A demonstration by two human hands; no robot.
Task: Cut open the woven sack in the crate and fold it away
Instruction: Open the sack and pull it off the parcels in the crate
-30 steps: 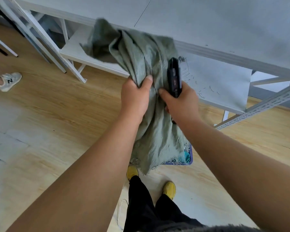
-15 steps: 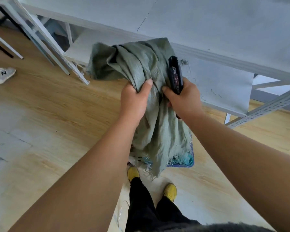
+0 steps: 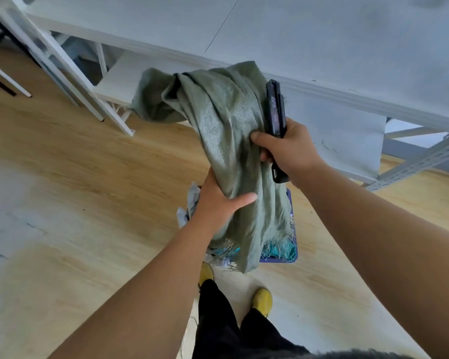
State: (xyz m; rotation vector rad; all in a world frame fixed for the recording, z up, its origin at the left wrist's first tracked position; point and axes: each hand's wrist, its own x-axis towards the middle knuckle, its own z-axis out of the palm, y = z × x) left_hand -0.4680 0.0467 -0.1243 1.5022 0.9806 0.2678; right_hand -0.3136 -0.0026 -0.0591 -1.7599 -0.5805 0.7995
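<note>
A grey-green woven sack (image 3: 226,130) hangs bunched up in front of me, its frayed lower edge dangling over a blue crate (image 3: 290,244) on the floor. My left hand (image 3: 218,200) grips the sack low down, around its middle. My right hand (image 3: 288,149) holds the sack higher up and also clasps a black utility knife (image 3: 275,110), which points up beside the cloth. The knife's blade is not visible. Most of the crate is hidden behind the sack.
A white work table (image 3: 322,42) with a lower shelf (image 3: 342,136) stands just ahead. White table legs (image 3: 70,81) slant at the left. Teal and white scraps (image 3: 278,248) lie in the crate. My yellow shoes (image 3: 262,299) stand on the wooden floor.
My left hand has slid down the sack from beside the right hand to a lower grip. The sack's top has dropped and swung right. The right hand keeps knife and cloth.
</note>
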